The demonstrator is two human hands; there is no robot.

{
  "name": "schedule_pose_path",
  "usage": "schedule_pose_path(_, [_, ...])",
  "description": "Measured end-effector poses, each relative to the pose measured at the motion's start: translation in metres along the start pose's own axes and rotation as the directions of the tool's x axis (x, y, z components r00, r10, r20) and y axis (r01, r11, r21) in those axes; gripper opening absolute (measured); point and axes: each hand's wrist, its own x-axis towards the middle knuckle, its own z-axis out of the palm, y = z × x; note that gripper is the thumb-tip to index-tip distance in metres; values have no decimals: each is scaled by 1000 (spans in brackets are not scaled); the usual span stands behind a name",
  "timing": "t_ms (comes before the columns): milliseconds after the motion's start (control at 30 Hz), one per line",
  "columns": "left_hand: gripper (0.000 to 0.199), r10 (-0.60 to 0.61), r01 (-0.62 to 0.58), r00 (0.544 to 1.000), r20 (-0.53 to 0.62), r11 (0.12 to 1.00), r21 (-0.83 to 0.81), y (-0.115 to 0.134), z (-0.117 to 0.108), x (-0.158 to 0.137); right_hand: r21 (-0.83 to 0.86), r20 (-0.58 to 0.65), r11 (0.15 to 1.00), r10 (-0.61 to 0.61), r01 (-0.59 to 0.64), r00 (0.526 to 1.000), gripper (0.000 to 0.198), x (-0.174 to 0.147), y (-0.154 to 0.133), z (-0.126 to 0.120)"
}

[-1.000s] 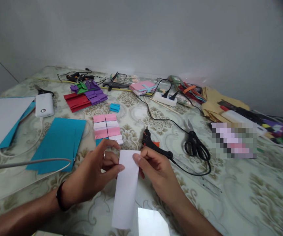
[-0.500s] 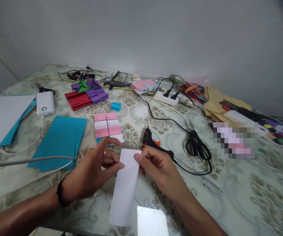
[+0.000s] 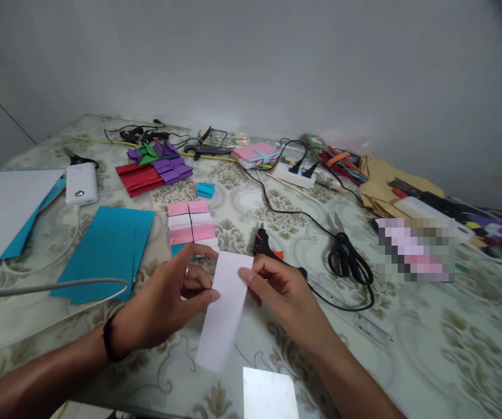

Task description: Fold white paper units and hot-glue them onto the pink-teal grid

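Observation:
A narrow white paper strip (image 3: 224, 317) is held tilted above the table between both hands. My left hand (image 3: 181, 297) pinches its left edge between thumb and fingers; the index finger arches above. At the strip's upper right, my right hand (image 3: 279, 291) grips the edge with the thumb on top and the fingers behind. A second white paper piece (image 3: 270, 393) lies on the table below. Just beyond the left fingers are folded pink and white paper pieces (image 3: 192, 224). Behind the right hand rests a black glue gun (image 3: 266, 243), partly hidden.
Teal paper sheets (image 3: 102, 250) and a white power bank (image 3: 81, 183) with a cable lie left. Black-handled scissors (image 3: 346, 253) and a clear ruler (image 3: 373, 330) are on the right. Folded red paper (image 3: 139, 179), purple paper (image 3: 174, 169) and a power strip (image 3: 295, 174) stand farther back.
The white strip has shifted slightly upward in the hands, and its lower end has risen and now looks shorter. Both hands stay almost in place, still holding it.

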Motion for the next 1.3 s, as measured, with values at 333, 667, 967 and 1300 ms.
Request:
schedule_pose_path(333, [40, 52, -50, 998, -24, 995, 83, 2, -3, 0, -36, 43, 999, -5, 6, 999, 41, -2, 0, 0])
schedule_pose_path(667, [41, 49, -48, 999, -24, 999, 17, 7, -5, -1, -72, 98, 997, 12, -5, 995, 43, -1, -3, 0])
schedule_pose_path(967, [40, 57, -56, 997, -54, 998, 8, 7, -5, 3, -102, 119, 995, 36, -24, 992, 41, -1, 0, 2])
schedule_pose_path(1300, [50, -21, 20, 999, 31, 999, 37, -1, -5, 3, -153, 25, 988, -5, 9, 1000, 39, -1, -2, 1])
